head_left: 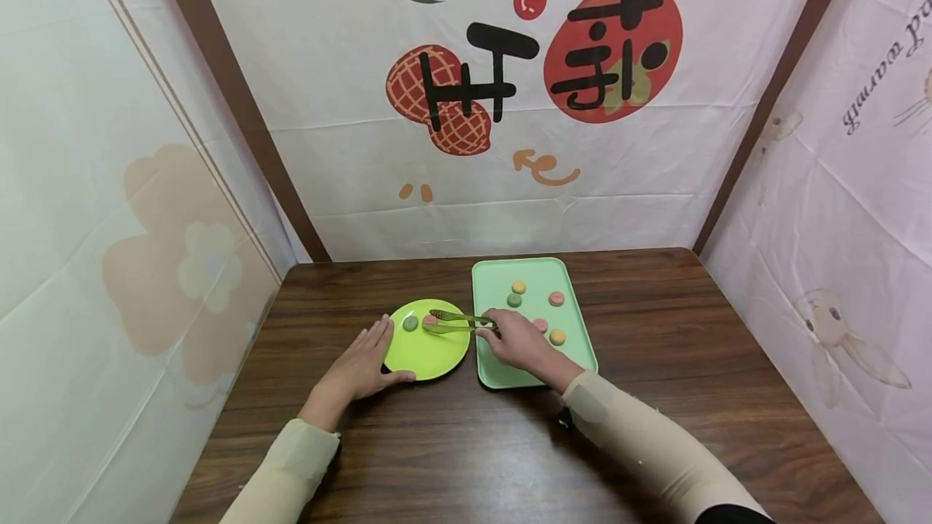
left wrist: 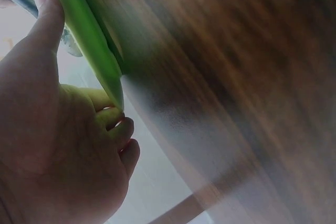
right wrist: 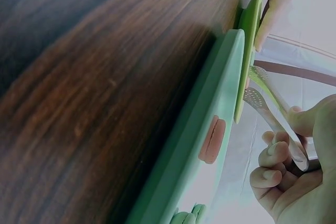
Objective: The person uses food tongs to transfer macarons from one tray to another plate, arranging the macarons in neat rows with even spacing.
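Note:
My left hand (head_left: 360,366) lies along the left rim of a yellow-green plate (head_left: 429,358), fingers straight and thumb spread along the near edge. In the left wrist view its thumb (left wrist: 47,17) and fingertips touch the rim. From the right, my right hand (head_left: 515,338) grips small serving tongs (head_left: 453,329) with perforated tips. Those tips are spread either side of a pink macaron (head_left: 429,319) on the plate, close over it. A green macaron (head_left: 411,323) sits just left of it. The right wrist view shows thumb and curled fingers around the tongs' handle.
A mint-green tray (head_left: 502,374) stands right of the plate, under my right hand. On it are yellow macarons (head_left: 557,336), pink macarons (head_left: 557,298) and a green macaron (head_left: 514,300). Printed cloth walls (head_left: 349,209) enclose the wooden table (head_left: 437,443) at the back and sides.

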Demonstrator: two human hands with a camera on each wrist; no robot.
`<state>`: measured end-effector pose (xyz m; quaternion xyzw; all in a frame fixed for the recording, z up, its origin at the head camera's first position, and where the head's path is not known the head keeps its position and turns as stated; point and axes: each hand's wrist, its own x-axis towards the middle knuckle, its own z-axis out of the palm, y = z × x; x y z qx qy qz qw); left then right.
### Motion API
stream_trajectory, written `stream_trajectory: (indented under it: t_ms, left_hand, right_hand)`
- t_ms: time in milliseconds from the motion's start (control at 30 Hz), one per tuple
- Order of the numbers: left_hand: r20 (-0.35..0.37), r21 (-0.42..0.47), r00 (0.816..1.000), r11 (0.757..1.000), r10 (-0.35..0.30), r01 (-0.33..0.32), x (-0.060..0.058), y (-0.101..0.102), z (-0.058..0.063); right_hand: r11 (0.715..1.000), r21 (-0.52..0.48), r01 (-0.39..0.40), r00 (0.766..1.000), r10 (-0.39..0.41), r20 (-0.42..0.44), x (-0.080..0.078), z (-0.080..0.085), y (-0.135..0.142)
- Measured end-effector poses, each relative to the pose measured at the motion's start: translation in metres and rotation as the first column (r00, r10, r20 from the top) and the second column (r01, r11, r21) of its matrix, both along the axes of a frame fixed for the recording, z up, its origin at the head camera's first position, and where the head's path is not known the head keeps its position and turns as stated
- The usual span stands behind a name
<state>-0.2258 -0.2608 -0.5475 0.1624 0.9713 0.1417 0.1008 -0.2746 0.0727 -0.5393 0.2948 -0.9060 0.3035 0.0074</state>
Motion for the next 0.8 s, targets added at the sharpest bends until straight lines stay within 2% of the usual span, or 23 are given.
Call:
stream_trajectory:
  t_ms: [800]
  left_hand:
    - [0.001, -0.002, 1.000, 1.000, 0.008, -0.008, 0.0011, 0.0013, 0.0011]
  right_hand:
    - [1.000, 0.018, 0.009, 1.000, -0.009, 0.026, 0.0029, 0.0037, -0.0007]
